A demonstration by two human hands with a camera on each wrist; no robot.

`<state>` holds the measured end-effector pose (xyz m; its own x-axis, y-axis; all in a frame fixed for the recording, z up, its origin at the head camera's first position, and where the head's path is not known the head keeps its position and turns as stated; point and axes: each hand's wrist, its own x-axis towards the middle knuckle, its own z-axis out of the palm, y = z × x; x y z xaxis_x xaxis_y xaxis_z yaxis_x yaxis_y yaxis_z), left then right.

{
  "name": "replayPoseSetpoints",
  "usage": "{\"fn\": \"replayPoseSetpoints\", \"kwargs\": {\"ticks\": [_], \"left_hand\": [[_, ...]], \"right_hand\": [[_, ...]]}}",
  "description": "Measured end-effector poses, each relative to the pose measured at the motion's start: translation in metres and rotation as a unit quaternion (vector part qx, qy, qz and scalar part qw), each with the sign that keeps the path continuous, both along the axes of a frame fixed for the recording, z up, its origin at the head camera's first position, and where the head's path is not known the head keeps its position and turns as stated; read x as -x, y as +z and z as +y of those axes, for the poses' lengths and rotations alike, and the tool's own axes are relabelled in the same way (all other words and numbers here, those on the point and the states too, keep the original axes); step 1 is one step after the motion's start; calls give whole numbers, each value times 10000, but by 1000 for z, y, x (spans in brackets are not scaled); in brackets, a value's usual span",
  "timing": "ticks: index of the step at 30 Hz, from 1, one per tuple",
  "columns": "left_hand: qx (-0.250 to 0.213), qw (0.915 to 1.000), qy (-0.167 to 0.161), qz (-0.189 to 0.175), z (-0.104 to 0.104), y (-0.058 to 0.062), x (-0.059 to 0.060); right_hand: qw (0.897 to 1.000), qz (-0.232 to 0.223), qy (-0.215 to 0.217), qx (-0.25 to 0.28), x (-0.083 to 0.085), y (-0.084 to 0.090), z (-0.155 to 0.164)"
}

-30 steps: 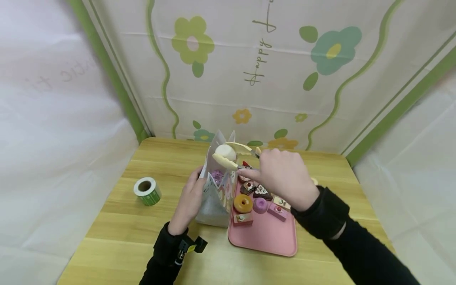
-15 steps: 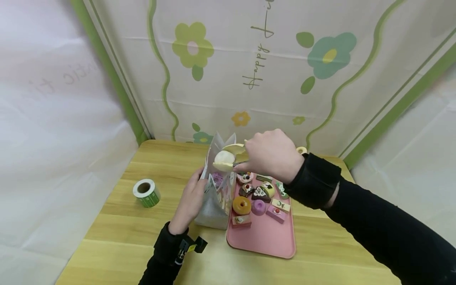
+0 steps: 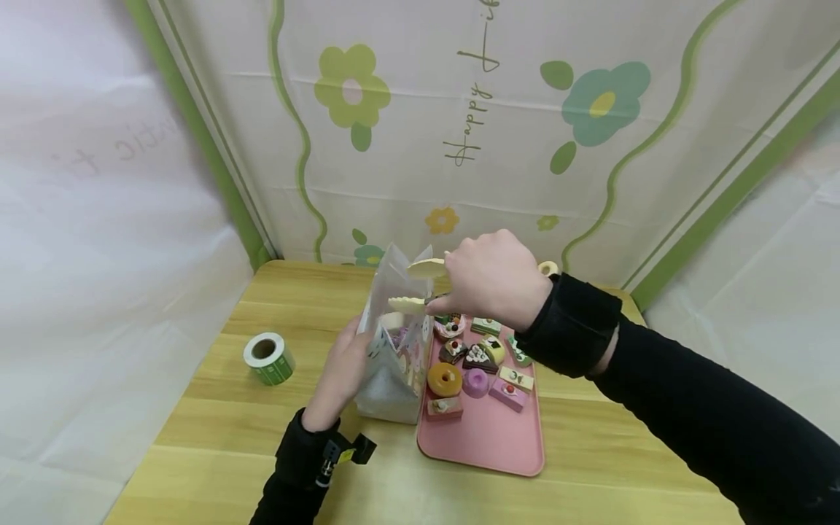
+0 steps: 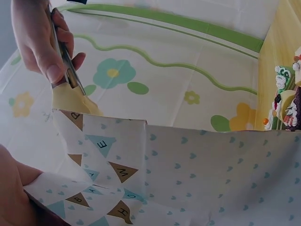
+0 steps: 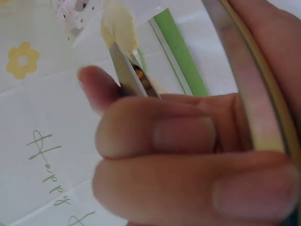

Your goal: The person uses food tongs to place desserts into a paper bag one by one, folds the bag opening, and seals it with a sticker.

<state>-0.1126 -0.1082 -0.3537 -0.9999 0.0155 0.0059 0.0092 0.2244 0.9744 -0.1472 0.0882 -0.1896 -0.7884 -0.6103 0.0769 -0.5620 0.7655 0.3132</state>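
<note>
My right hand point(image 3: 495, 286) grips cream-coloured tongs point(image 3: 420, 286) over the open top of a patterned paper bag point(image 3: 394, 343). The tong tips are spread and carry nothing. A white round piece point(image 3: 392, 321) shows just inside the bag's mouth. My left hand point(image 3: 335, 375) holds the bag's left side. In the left wrist view the bag point(image 4: 155, 174) fills the foreground, with the tongs point(image 4: 70, 89) above its rim. The right wrist view shows my fingers point(image 5: 188, 155) curled round the tongs point(image 5: 124, 70).
A pink tray point(image 3: 488, 437) right of the bag carries several toy pastries, among them a yellow doughnut point(image 3: 445, 379). A roll of green labels point(image 3: 269, 357) lies on the wooden table point(image 3: 216, 430) at the left. Flowered cloth walls enclose the table.
The white round piece that the tongs held above the bag has left them and now lies inside the bag. The tong tips have spread. My left hand has shifted slightly on the bag.
</note>
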Motion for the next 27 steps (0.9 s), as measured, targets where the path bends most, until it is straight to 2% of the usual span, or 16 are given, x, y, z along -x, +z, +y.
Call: {"fn": "replayPoseSetpoints", "kwargs": {"ticks": [4,9,13,19,21,24,27], "left_hand": [[5,9997,64,-246,-2,2,-1],[-40,9997,-40,-220,-3,1,0],[-67,9998,-86,-156,-3,-1,0],[-24,9997,-164,-184,-4,-2,1],[21,9997,-156,-193,-4,-3,1],[59,9998,-136,-154,-3,-3,2],[75,9998,-157,-113,-3,-3,3]], "right_hand": [[9994,-168,-182,246,1,-1,9],[9925,-415,-998,565,-2,-5,31],[9792,-420,-1662,1084,-10,-10,54],[9444,-922,-2506,1920,-29,-33,85],[9303,-1077,-2720,2211,-37,-49,93],[9035,-1296,-3108,2652,-50,-76,106],[8823,-1335,-3385,2988,-64,-103,119]]}}
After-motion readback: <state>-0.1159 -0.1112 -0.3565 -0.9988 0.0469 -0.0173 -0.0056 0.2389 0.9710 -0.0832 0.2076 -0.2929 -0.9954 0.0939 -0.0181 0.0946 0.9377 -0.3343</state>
